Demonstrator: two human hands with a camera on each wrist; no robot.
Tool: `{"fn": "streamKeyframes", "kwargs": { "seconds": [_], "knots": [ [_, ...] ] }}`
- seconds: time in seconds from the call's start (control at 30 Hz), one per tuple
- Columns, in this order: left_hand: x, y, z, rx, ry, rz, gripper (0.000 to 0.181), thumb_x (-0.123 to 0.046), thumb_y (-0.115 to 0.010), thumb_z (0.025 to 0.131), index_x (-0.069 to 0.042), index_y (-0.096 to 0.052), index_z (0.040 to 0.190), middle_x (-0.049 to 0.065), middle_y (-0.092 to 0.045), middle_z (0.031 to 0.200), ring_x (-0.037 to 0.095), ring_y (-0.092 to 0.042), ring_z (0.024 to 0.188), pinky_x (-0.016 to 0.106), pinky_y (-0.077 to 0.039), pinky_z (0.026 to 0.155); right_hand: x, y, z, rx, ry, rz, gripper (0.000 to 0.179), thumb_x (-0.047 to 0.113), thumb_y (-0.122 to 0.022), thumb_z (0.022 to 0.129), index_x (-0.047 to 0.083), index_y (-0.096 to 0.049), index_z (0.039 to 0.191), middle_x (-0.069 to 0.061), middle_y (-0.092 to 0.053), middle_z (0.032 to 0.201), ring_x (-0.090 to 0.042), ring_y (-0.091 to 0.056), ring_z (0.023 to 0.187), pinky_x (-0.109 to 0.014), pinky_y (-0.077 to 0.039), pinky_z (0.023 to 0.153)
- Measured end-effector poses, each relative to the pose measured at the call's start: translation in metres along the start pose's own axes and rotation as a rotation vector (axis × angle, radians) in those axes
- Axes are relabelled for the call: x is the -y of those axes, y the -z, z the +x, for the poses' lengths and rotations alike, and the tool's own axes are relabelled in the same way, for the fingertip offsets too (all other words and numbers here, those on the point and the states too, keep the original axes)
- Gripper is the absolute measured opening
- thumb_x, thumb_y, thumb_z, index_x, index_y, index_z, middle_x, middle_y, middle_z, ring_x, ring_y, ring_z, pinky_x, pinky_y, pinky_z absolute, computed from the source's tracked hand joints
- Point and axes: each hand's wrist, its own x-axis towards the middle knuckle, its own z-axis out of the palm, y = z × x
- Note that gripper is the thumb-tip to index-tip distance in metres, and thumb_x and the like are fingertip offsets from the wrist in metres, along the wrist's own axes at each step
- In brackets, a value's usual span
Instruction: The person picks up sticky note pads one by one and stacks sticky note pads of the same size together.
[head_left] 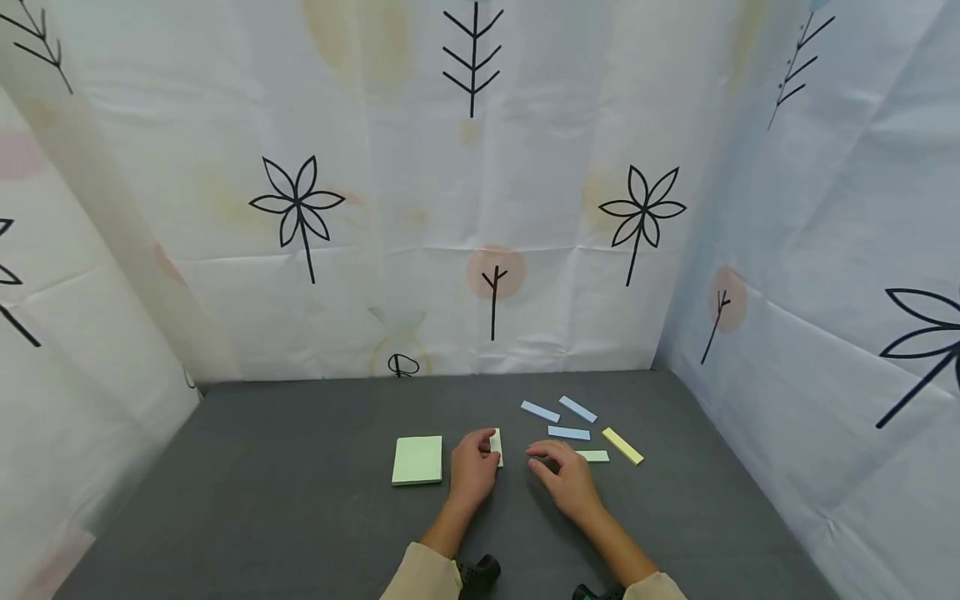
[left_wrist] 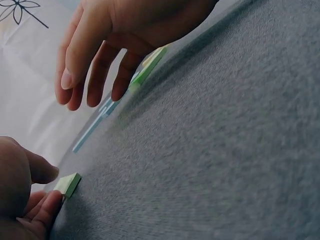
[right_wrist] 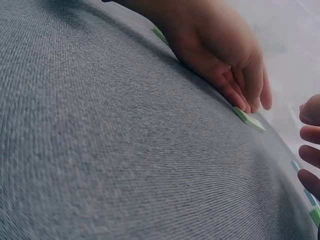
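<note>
My left hand is lowered to the table at a narrow pale green sticky-note strip. Its fingertips touch the strip's edge in the left wrist view, where the thumb stands apart above it. This strip lies flat and has a visible thickness. My right hand hovers just to the right, fingers loosely bent and holding nothing. Beyond its knuckles, another green strip is partly covered by the hand. Left of my left hand lies a square pale green sticky-note pad.
Three light blue strips lie beyond my right hand, with a yellow strip slanting at their right. Grey cloth covers the table. White printed curtains enclose its back and sides.
</note>
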Motion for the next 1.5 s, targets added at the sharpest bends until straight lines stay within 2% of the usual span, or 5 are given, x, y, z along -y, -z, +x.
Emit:
{"fn": "streamKeyframes", "kwargs": {
  "seconds": [0.47,0.93,1.17,1.3,1.5],
  "knots": [
    [0.0013,0.001,0.0044,0.062,-0.03,0.102,0.037,0.008,-0.072,0.069,-0.001,-0.073,0.105,0.004,-0.065,0.08,0.011,-0.062,0.069,0.027,-0.05,0.061,-0.0005,-0.0015,0.0014,-0.026,-0.025,0.045,0.021,-0.008,-0.076,0.076,0.005,-0.074,0.092,-0.002,-0.07,0.095,-0.017,-0.064,0.083,-0.027,-0.052,0.066],
    [0.0007,0.004,0.0032,0.058,-0.089,0.155,0.035,0.004,-0.076,0.07,-0.002,-0.073,0.104,0.006,-0.066,0.082,0.02,-0.06,0.077,0.036,-0.049,0.068,0.0007,0.0008,0.0014,-0.016,-0.051,0.047,0.019,-0.007,-0.075,0.077,0.003,-0.074,0.092,-0.006,-0.07,0.095,-0.017,-0.065,0.083,-0.027,-0.053,0.066],
    [0.0023,0.0037,0.0001,0.013,-0.229,0.334,0.03,-0.002,-0.078,0.073,-0.001,-0.074,0.102,0.01,-0.07,0.106,0.03,-0.057,0.093,0.042,-0.045,0.082,0.0007,0.0016,0.0014,-0.013,-0.053,0.053,0.019,-0.008,-0.075,0.077,0.002,-0.074,0.093,-0.006,-0.07,0.096,-0.014,-0.065,0.08,-0.027,-0.053,0.066],
    [0.0039,0.0047,-0.0009,0.035,-0.238,0.394,0.028,-0.007,-0.076,0.077,-0.003,-0.074,0.104,0.007,-0.069,0.112,0.031,-0.055,0.101,0.049,-0.044,0.085,0.0009,0.0015,0.0023,-0.009,-0.055,0.066,0.019,-0.008,-0.074,0.077,0.002,-0.074,0.093,-0.007,-0.07,0.096,-0.013,-0.065,0.078,-0.025,-0.052,0.065],
    [0.0054,0.0078,-0.0008,0.097,-0.213,0.379,0.028,-0.01,-0.076,0.081,-0.005,-0.074,0.108,0.006,-0.068,0.118,0.031,-0.053,0.109,0.053,-0.041,0.088,-0.0007,0.0003,0.0026,-0.008,-0.055,0.078,0.02,-0.009,-0.074,0.077,0.001,-0.073,0.094,-0.007,-0.07,0.096,-0.019,-0.067,0.079,-0.025,-0.052,0.066]
  ]
}}
